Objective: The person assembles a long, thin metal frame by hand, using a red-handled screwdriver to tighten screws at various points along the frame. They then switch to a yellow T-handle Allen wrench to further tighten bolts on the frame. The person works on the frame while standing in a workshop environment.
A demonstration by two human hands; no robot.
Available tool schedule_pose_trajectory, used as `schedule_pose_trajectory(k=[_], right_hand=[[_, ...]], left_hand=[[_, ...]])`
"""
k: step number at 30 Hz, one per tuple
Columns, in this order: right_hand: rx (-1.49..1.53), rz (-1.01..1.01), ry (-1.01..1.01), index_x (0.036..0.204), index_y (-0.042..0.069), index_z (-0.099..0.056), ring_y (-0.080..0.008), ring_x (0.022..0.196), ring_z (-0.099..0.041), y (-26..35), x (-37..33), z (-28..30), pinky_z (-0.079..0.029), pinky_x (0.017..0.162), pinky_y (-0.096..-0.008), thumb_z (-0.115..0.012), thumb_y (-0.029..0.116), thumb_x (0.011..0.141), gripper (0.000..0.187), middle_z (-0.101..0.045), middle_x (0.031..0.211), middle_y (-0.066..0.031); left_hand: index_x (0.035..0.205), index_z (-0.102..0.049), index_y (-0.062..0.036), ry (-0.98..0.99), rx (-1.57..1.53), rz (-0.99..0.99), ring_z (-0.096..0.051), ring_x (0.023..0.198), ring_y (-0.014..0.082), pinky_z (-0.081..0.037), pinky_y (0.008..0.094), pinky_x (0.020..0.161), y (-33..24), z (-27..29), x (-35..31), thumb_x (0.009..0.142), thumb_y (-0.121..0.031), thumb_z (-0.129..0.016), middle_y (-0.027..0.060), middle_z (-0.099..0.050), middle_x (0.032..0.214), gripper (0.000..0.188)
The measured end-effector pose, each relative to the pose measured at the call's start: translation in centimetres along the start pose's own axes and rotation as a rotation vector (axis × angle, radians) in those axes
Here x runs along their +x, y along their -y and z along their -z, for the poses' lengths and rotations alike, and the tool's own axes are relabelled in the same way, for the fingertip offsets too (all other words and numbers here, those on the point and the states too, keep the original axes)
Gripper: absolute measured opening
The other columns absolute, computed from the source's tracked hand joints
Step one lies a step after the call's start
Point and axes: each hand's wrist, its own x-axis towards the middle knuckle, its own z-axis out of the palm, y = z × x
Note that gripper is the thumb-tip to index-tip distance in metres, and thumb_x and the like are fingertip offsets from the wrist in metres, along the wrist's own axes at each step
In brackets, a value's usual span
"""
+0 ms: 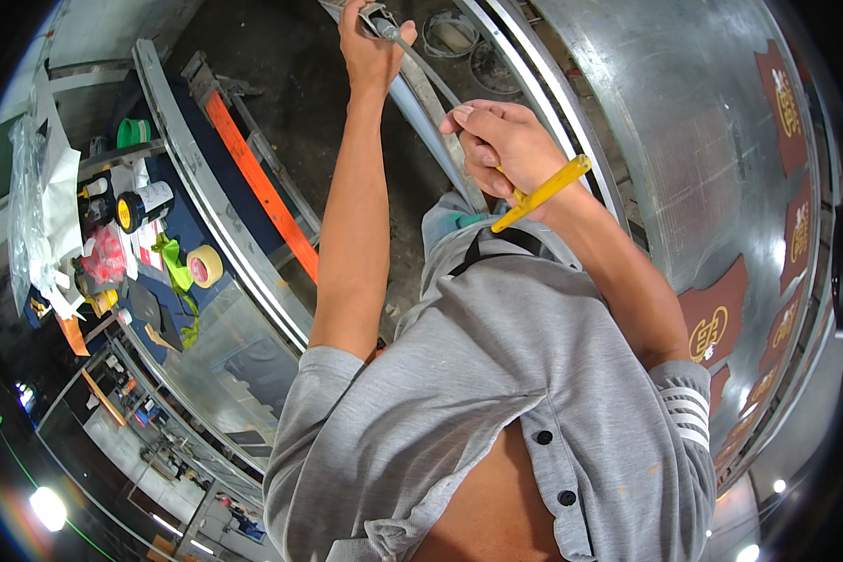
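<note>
My left hand (370, 54) is closed around the far end of a long, narrow metal frame or bar (421, 117), where a metal bracket (381, 22) shows. The bar slants back toward my body. Nearer to me and to the right, my right hand (506, 145) has its fingers curled in. A yellow-handled tool (543, 194) sticks out of it, its handle crossing in front of my wrist; a second bit of yellow shows at the fingers, and the tool's working end is hidden. My right fingertips are close to the bar; whether they touch it I cannot tell.
On my right, a long metal-topped table (628, 84) carries brown pieces with yellow prints (712, 323). The left table holds a tape roll (204, 266), a black jar (144, 206) and a green roll (133, 133). An orange strip (258, 187) lies beside it. Buckets (450, 34) stand ahead.
</note>
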Motion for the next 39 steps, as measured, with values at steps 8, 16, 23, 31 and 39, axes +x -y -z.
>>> schedule_pose_trajectory(k=[8,16,23,31,39], right_hand=[[-0.021,-0.023,-0.027,0.097,0.000,-0.058,-0.0065,0.037,-0.030,1.2,-0.2,-0.3,-0.023,0.036,-0.0249,-0.048,0.019,0.102,0.022,-0.038,0.056,0.0050],[-0.295,0.036,-0.109,0.092,-0.005,-0.061,-0.0126,0.036,-0.042,1.4,0.5,-0.9,-0.032,0.037,-0.0289,-0.050,0.020,0.099,0.028,-0.049,0.058,-0.0019],[-0.593,0.384,-0.141,0.093,0.001,-0.064,-0.0106,0.038,-0.041,-4.8,3.5,1.6,-0.033,0.037,-0.0284,-0.050,0.022,0.100,0.026,-0.046,0.057,-0.0007],[0.035,-0.100,0.038,0.103,-0.004,-0.059,-0.0048,0.037,-0.037,4.9,-0.1,-1.5,-0.029,0.032,-0.0223,-0.048,0.019,0.101,0.026,-0.040,0.056,0.0052],[-0.663,-0.040,-0.109,0.101,-0.004,-0.062,-0.0099,0.037,-0.038,5.1,-0.6,-1.6,-0.035,0.037,-0.0277,-0.052,0.016,0.100,0.022,-0.049,0.060,0.0026]], left_hand=[[0.123,-0.059,-0.0068,0.020,-0.001,-0.033,-0.054,0.092,0.0137,-0.049,0.0292,0.083,0.2,-0.1,0.4,0.068,-0.010,-0.086,0.0031,-0.056,0.108,0.062],[0.123,-0.059,-0.0070,-0.021,0.040,-0.058,-0.054,0.089,0.0135,-0.049,0.0282,0.080,0.1,-0.1,0.7,0.068,-0.010,-0.086,0.0022,-0.055,0.103,0.061],[0.123,-0.059,-0.0068,0.041,-0.085,-0.003,-0.052,0.086,0.0125,-0.048,0.0274,0.077,0.5,0.6,1.0,0.070,-0.008,-0.088,0.0012,-0.054,0.102,0.060],[0.122,-0.060,-0.0061,-0.004,0.083,-0.119,-0.056,0.088,0.0137,-0.050,0.0286,0.081,0.1,-0.5,1.2,0.069,-0.012,-0.087,0.0035,-0.057,0.106,0.060],[0.118,-0.063,-0.0059,-0.011,0.182,-0.123,-0.061,0.090,0.0154,-0.051,0.0297,0.079,-0.3,-1.0,0.8,0.069,-0.018,-0.085,0.0059,-0.062,0.107,0.054]])
